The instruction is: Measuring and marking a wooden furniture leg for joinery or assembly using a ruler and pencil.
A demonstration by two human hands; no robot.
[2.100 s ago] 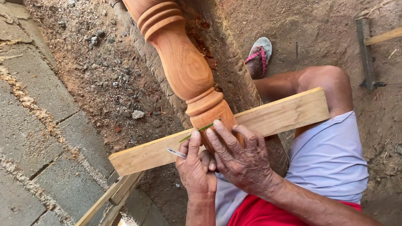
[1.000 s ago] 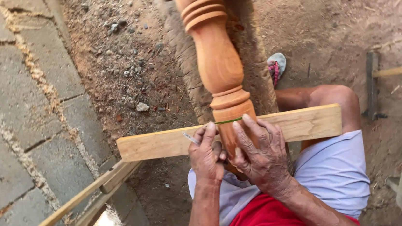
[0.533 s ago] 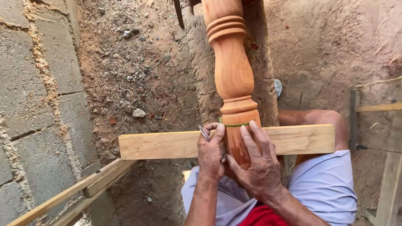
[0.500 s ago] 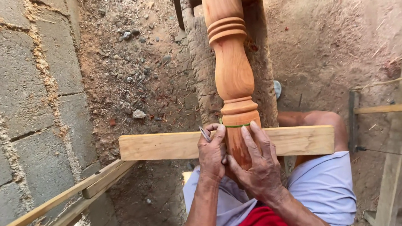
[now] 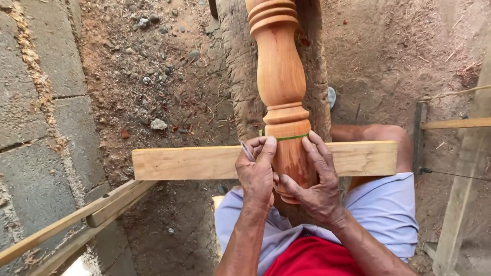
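Orange-brown turned post (green line), pale plank.

An outdoor woodworking yard: dirt floor, concrete-block wall, timber frames and a turned wooden post.

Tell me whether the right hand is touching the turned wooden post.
Touching. The head view shows the right hand wrapped around the lower end of the turned wooden post, its fingers lying flat on the wood just below the green line, with no gap visible.

Turned post crosses over flat board — block wall left.
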